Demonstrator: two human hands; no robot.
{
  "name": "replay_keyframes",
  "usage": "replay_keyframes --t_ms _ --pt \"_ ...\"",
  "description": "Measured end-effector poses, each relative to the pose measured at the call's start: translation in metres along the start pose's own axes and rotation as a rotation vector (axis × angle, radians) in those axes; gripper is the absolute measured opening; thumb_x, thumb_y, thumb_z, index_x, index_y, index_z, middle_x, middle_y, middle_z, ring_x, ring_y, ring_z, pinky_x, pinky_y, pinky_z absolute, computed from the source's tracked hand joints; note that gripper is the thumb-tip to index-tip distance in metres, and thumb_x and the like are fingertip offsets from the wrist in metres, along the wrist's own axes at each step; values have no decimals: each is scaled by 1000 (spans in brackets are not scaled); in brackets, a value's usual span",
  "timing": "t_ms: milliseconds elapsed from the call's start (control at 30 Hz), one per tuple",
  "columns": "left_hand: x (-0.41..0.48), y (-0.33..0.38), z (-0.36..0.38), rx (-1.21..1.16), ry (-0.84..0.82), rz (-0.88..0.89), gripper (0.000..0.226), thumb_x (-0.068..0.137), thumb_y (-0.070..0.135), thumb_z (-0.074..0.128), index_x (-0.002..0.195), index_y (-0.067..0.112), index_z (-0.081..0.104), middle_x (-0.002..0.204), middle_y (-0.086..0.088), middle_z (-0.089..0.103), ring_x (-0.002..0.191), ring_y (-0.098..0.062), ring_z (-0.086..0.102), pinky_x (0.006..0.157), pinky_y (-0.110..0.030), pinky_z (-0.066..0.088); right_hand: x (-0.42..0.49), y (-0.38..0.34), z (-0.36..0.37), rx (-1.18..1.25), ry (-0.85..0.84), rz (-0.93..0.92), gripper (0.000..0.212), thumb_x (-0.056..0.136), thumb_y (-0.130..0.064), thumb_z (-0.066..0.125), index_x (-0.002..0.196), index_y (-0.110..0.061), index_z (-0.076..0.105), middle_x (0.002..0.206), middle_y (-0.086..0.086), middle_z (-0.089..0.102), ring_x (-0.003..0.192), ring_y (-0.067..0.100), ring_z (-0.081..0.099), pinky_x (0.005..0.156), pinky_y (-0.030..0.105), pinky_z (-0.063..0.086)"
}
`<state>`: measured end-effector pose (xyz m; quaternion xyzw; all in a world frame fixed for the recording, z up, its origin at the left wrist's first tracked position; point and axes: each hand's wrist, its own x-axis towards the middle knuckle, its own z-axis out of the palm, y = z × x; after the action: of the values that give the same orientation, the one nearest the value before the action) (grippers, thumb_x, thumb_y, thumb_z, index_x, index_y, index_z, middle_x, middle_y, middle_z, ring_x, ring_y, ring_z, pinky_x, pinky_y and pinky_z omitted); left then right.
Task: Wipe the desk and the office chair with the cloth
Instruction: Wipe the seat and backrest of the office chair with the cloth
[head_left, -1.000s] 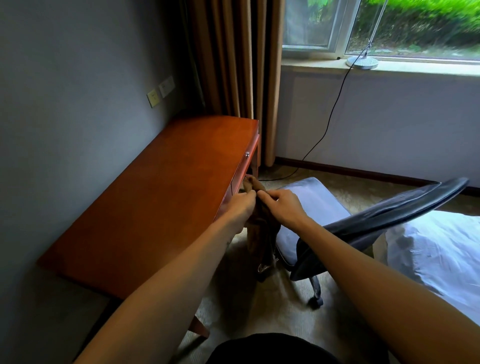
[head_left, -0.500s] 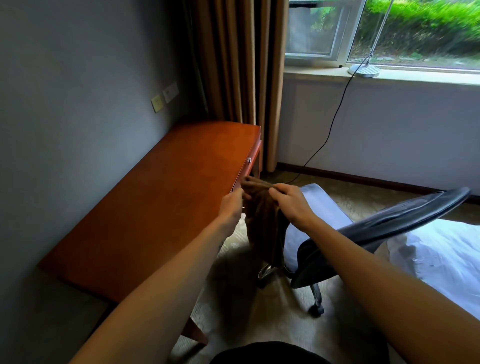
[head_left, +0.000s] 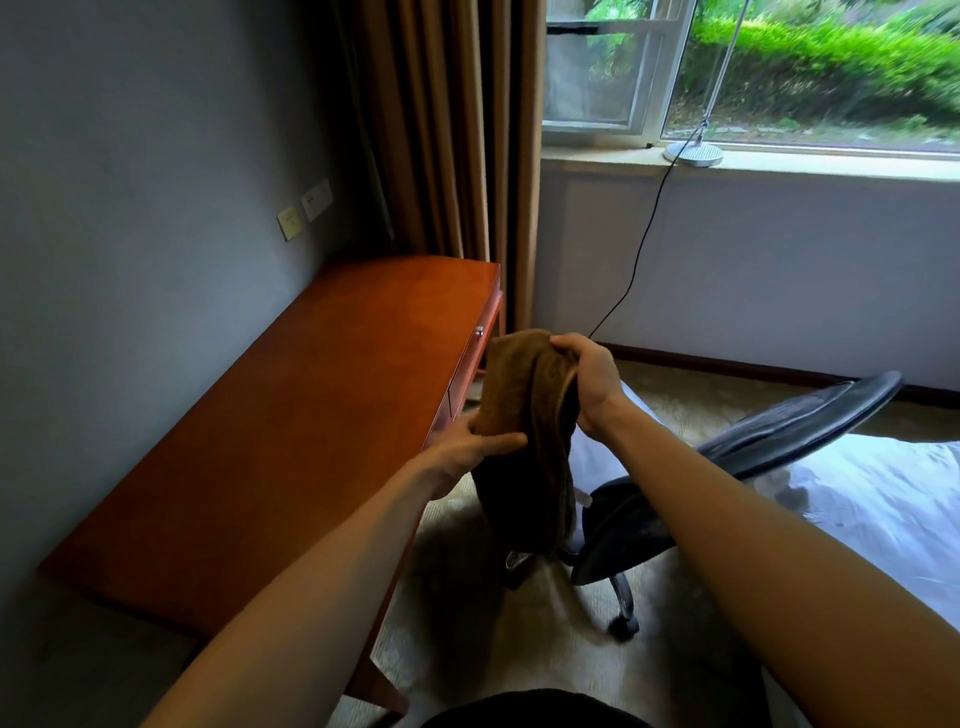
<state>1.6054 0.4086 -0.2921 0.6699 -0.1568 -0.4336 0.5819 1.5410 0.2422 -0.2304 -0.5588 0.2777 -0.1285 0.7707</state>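
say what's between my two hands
The brown cloth, held by the left hand and the right hand, hangs between them; the head view shows it.

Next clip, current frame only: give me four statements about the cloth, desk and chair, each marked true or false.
1. The left hand and right hand both hold the cloth. True.
2. The cloth lies flat on the desk. False: it hangs in the air beside the desk.
3. A lamp base stands on the windowsill. True.
4. The chair stands left of the desk. False: it stands to its right.
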Motion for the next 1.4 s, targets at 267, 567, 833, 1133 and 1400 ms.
replay_keyframes --t_ms 267,567,833,1133,1400 --pt "0 12 1 -271 103 65 52 87 21 75 135 19 53 128 -11 65 116 -30 64 100 -48 52 -2 25 -18 44 26 229 65 92 -72 40 102 -15 68 111 12 67 110 28 60 97 48 48" --pt "8 10 2 -389 143 32 46 93 6 64 136 16 49 118 -14 64 108 -32 64 94 -46 55 -23 79 -9 -39 3 173 25 98 -35 60 115 -18 67 112 2 72 94 10 68 80 26 53" --pt "16 -7 -4 -241 393 -111 81 76 7 83 123 26 20 118 -12 44 114 -30 56 100 -46 53 -38 88 -23 -235 185 -24 71 94 -25 69 154 -20 30 130 1 54 111 15 55 68 10 48" --pt "7 -11 31 24 230 75 54 87 22 76 130 29 45 139 -5 38 114 -22 52 62 -19 55 -60 80 -54 -405 141 -238 49 88 -11 72 133 -24 59 124 -9 57 114 4 53 77 3 46" --pt "-5 4 115 17 414 373 30 93 16 68 121 20 61 128 0 52 114 -8 53 85 -21 56 -92 44 -121 -413 179 -410 33 92 -22 69 124 -30 64 113 -24 56 108 -7 54 89 14 51"
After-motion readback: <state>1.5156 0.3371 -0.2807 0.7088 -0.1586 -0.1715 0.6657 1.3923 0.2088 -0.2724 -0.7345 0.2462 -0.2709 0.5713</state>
